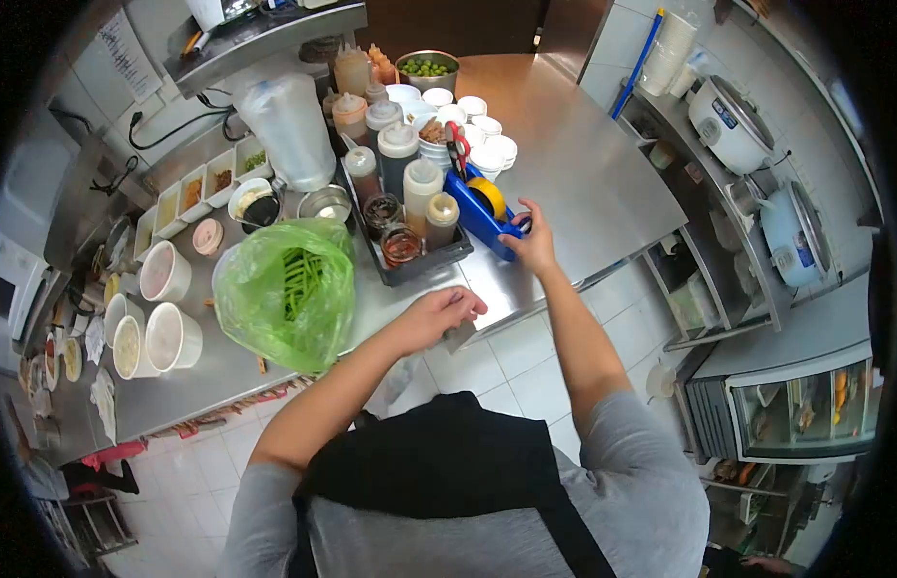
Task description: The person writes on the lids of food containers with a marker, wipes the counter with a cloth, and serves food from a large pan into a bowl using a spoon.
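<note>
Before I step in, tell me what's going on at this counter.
The person's right hand is at the near end of a blue tape dispenser holding a yellow tape roll. The left hand, fingers curled, is near the edge of the steel counter; whether it grips anything is unclear. A black tray of squeeze bottles stands left of the dispenser, and farther left is a green plastic bag of green beans.

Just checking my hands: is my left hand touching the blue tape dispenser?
Apart. The head view shows bare counter between left hand and blue tape dispenser.
</note>
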Action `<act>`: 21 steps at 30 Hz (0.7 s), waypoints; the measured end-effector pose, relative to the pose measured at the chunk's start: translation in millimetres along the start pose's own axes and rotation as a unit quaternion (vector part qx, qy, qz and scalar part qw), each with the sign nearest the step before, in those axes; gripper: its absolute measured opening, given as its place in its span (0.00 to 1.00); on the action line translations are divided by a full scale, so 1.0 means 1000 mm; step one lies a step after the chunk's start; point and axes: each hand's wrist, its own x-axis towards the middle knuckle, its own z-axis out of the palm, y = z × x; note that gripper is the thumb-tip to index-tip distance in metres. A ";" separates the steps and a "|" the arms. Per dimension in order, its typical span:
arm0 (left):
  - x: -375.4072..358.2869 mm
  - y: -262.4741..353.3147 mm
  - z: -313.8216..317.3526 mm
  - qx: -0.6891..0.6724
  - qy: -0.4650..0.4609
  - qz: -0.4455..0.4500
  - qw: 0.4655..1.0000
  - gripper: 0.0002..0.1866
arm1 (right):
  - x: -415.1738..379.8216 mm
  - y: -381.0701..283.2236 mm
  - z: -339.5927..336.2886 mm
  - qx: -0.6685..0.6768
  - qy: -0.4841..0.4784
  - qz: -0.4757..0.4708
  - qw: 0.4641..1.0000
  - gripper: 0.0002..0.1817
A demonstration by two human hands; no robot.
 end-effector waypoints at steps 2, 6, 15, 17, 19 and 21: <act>0.032 -0.019 0.013 -0.044 0.053 -0.045 0.997 0.19 | -0.021 -0.019 0.006 -0.015 0.054 0.033 0.998 0.44; 0.074 -0.046 0.034 -0.070 0.135 -0.069 0.986 0.24 | -0.053 -0.044 0.008 -0.072 0.061 0.025 0.995 0.43; 0.157 -0.091 0.039 -0.197 0.301 -0.062 0.931 0.31 | 0.004 -0.018 0.001 0.170 -0.025 0.262 0.950 0.46; 0.141 -0.063 0.043 -0.235 0.251 -0.038 0.938 0.31 | -0.018 -0.088 -0.031 0.218 0.011 0.209 0.953 0.46; 0.153 -0.080 0.035 -0.227 0.233 -0.033 0.945 0.31 | -0.063 -0.126 -0.065 0.253 0.042 0.135 0.957 0.43; 0.149 -0.067 0.038 -0.214 0.232 -0.059 0.947 0.31 | -0.120 -0.158 -0.103 0.204 0.037 0.082 0.975 0.42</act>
